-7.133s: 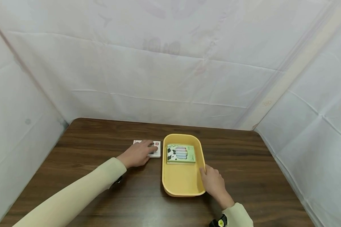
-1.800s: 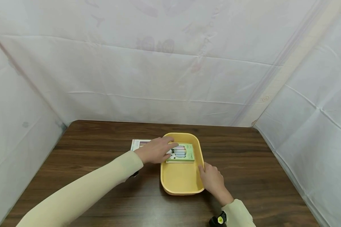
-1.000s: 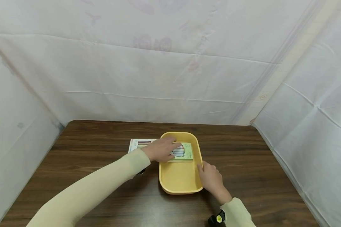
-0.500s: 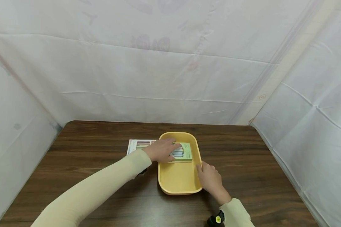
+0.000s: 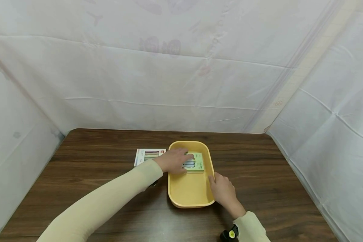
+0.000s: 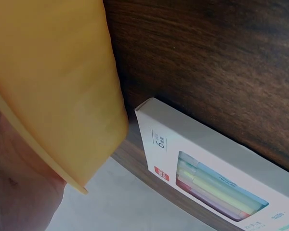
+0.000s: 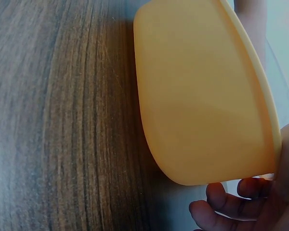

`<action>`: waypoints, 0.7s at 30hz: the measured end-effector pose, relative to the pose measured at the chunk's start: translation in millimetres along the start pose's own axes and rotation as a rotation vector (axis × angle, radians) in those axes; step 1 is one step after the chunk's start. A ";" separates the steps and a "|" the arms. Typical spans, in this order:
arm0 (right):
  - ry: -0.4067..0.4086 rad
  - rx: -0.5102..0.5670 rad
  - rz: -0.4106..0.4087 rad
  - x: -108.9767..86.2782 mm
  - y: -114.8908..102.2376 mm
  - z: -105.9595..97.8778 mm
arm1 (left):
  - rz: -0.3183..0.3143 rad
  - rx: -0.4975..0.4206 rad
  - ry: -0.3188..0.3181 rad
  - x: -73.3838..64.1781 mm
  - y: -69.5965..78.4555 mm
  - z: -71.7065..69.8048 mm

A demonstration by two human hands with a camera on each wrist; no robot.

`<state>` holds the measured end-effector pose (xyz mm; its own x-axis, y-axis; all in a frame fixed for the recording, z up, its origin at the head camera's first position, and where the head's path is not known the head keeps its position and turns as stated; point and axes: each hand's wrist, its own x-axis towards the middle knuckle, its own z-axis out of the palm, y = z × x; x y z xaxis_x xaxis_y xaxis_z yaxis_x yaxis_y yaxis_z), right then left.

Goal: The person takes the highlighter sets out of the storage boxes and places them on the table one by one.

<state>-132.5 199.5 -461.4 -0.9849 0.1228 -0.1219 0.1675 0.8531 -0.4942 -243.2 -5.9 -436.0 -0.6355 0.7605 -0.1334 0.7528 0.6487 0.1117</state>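
In the head view a yellow plastic bin (image 5: 190,191) stands on the table, with a green box (image 5: 198,165) printed with coloured pens lying in its far half. My left hand (image 5: 174,161) reaches over the bin's left rim, its spread fingers on the left part of the green box and its thumb by the near edge. My right hand (image 5: 225,191) grips the bin's right rim, thumb over the top; the right wrist view has its fingers (image 7: 231,206) curled outside the wall. Left of the bin lies a white box (image 6: 216,168), pens showing through its window, partly behind my left arm.
The dark wood table (image 5: 109,148) ends at a white fabric wall (image 5: 169,80) behind, with more fabric on both sides. A black device (image 5: 229,234) is strapped to my right wrist.
My left hand has left the white box and moved right onto the green box inside the bin. It shifted only slightly over the last second. My right hand keeps its grip on the bin.
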 end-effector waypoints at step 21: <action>-0.002 0.001 0.002 3.7 1.0 1.2 | 0.000 0.007 -0.048 -1.6 4.9 -1.5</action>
<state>-135.9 200.2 -463.4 -0.9844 0.1238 -0.1249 0.1699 0.8525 -0.4944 -238.7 -3.9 -433.8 -0.6265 0.7582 -0.1807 0.7542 0.6482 0.1048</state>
